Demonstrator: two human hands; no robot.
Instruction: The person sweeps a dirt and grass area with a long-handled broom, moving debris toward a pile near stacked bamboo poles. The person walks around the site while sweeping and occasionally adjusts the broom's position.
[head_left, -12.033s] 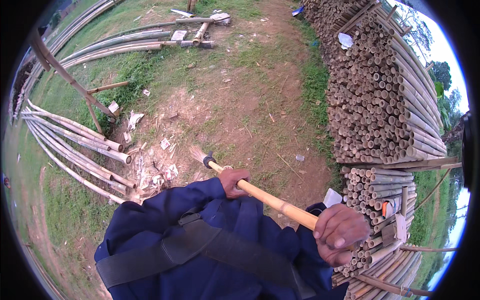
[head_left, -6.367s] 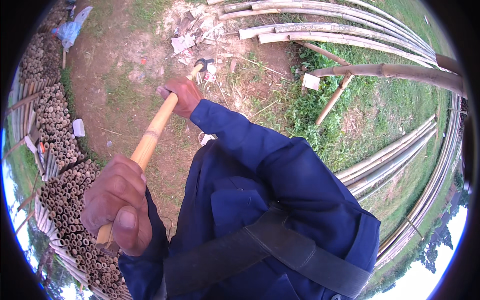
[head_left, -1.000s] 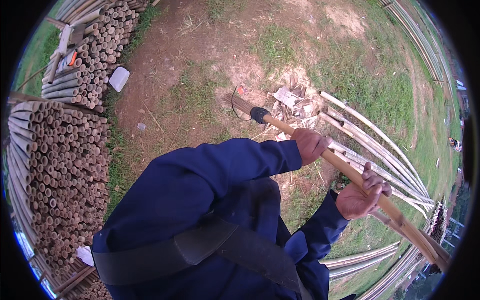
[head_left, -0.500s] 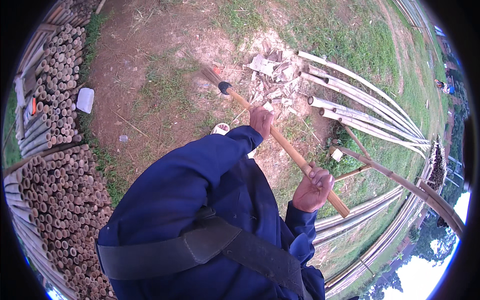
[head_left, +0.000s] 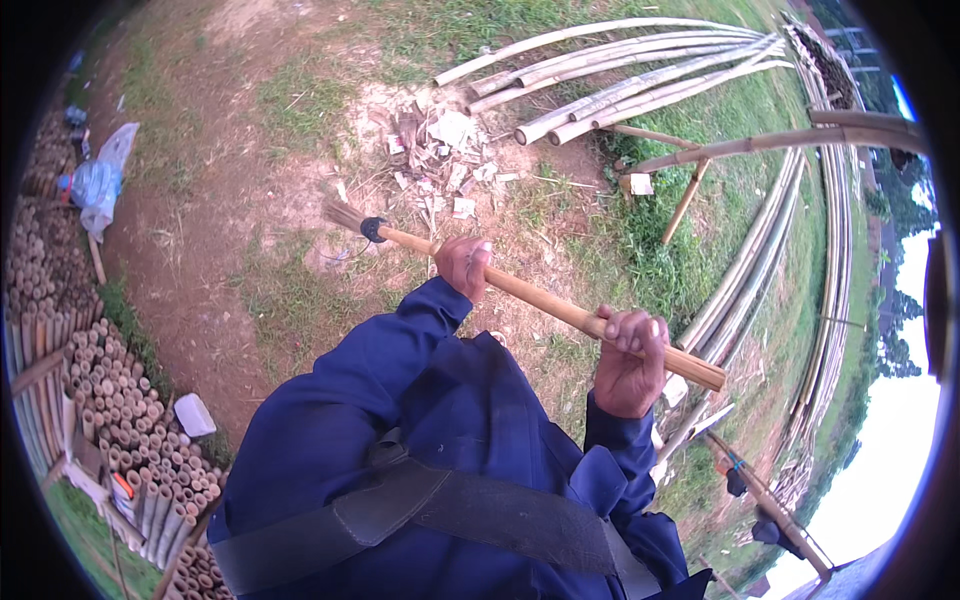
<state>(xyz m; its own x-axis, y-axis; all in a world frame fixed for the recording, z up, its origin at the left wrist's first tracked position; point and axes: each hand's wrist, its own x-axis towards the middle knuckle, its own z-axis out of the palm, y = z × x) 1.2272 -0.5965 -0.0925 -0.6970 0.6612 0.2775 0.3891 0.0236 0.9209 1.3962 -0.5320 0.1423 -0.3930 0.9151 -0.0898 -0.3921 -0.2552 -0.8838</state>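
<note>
Both my hands grip a long-handled stick broom (head_left: pixel 540 295) held slantwise in front of me. My left hand (head_left: pixel 463 267) is wrapped round the pale wooden handle nearer the bristles. My right hand (head_left: pixel 630 360) is closed on it close to its butt end, which sticks out past the fist. A black binding ties the brown bristles, which point to the far left over bare soil. Just beyond the broom lies a heap of litter (head_left: pixel 450 140), made of whitish scraps, dry strips and debris.
Long bamboo poles (head_left: pixel 620 70) lie on the grass at the far right, with a bamboo support frame (head_left: pixel 700 160) nearer. More poles (head_left: pixel 745 265) stretch along the right. Stacked cut bamboo (head_left: pixel 115 390) fills the left, beside a white container (head_left: pixel 194 415) and a blue-and-clear plastic bag (head_left: pixel 102 190).
My view has turned to the right, so the litter heap and poles sit further left and higher. Both hands keep their hold on the broom, which now lies less steeply.
</note>
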